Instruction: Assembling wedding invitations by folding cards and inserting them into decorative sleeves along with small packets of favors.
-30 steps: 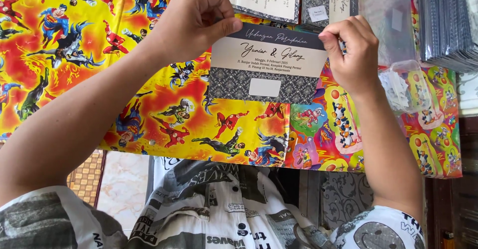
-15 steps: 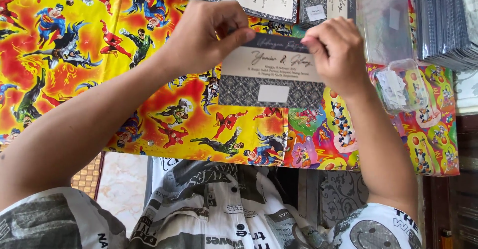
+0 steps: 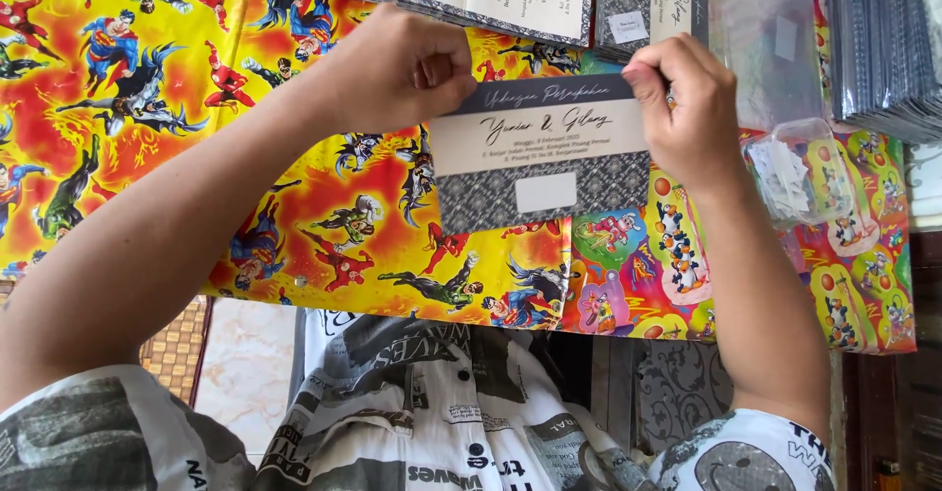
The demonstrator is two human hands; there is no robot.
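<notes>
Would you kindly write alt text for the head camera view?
Left hand and right hand hold a patterned grey invitation card by its top corners over a table covered in bright cartoon wrapping paper, with card stacks at right.

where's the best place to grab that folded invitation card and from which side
Take the invitation card by its two short ends, one from each side, as the left hand and right hand pinch it now near the top corners. It is wide, thin and flat against the bright cartoon table cover, so the ends probably offer the easiest grip.
</notes>
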